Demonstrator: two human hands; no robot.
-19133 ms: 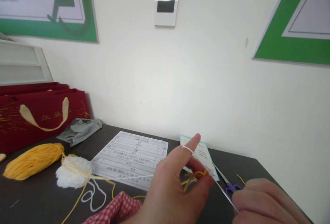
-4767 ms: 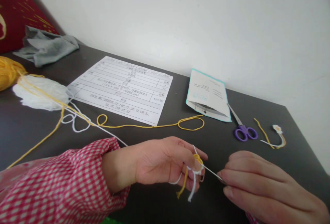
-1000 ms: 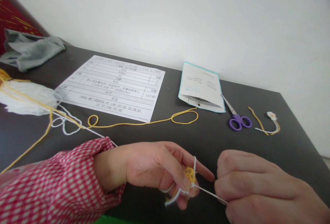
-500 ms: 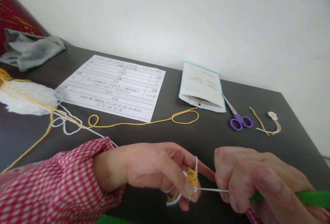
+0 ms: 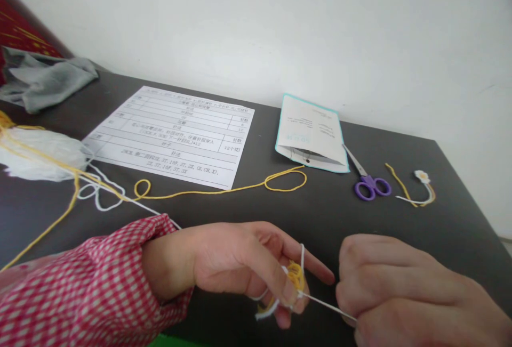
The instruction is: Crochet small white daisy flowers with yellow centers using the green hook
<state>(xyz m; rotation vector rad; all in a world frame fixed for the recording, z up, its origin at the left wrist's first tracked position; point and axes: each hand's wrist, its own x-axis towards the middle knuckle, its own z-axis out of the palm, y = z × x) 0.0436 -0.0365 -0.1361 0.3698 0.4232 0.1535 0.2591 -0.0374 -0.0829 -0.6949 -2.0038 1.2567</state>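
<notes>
My left hand is closed, its thumb pinching a small yellow-and-white crochet piece. White yarn loops over the stretched index finger, and short white and yellow tails hang below the thumb. My right hand is a fist at the lower right, wrapped round a crochet hook. The hook's thin pale shaft runs from this fist to the crochet piece at my left thumb. Its handle is hidden inside the right hand now.
A printed sheet, a white pouch with a turquoise edge and purple scissors lie farther back. A small crocheted flower is at the right. At the left are a white yarn ball and grey cloth. Yellow yarn crosses the table.
My right hand has rolled over and shifted slightly right and down, hiding the hook's green handle. The shaft now slants down toward it. My left hand has barely moved.
</notes>
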